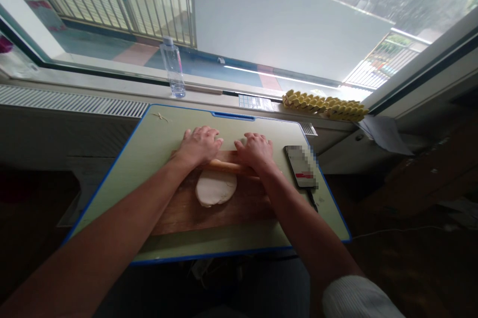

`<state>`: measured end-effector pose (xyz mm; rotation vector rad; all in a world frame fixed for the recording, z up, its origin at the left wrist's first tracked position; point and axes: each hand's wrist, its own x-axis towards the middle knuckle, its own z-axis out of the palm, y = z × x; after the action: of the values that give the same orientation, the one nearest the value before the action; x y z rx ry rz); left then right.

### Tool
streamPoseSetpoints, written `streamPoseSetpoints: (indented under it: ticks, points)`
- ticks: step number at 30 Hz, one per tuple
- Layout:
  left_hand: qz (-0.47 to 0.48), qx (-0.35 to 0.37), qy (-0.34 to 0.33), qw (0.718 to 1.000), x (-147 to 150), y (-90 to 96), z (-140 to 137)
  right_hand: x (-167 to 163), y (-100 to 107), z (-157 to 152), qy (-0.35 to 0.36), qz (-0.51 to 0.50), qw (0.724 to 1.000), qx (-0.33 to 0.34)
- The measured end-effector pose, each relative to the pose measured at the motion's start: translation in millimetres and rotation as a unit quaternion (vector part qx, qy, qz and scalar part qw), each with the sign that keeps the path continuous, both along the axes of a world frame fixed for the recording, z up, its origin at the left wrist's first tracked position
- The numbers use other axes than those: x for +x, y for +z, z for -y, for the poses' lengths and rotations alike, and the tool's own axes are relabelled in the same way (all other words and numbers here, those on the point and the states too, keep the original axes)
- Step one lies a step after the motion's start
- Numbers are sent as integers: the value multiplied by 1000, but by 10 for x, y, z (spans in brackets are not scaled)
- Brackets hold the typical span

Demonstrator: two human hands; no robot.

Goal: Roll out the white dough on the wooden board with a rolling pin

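A light wooden rolling pin [227, 166] lies crosswise at the far edge of a pale, flattened round of dough [215, 189]. My left hand [201, 144] is over the pin's left end, fingers curving forward past it. Over the right end is my right hand [256, 149], held the same way. Both hands hide the ends of the pin, and the undersides of the fingers are out of sight. Beneath the dough is a brown wooden board [186, 216], partly covered by my forearms.
The board rests on a pale green table [140, 153] with a blue rim. A phone [300, 167] with a cable lies at the right. Along the windowsill are a clear bottle [174, 71] and yellow egg trays [324, 105]. Thin scraps [160, 116] lie at the table's far left corner.
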<state>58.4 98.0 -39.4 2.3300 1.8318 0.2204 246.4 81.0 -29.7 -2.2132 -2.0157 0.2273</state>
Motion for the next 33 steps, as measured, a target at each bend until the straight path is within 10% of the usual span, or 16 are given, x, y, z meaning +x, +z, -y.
streamPoseSetpoints:
  ticks: [33]
  points:
    - [-17,-15,2,1000,-57,100,503,-50,6,444,19,-27,999,27]
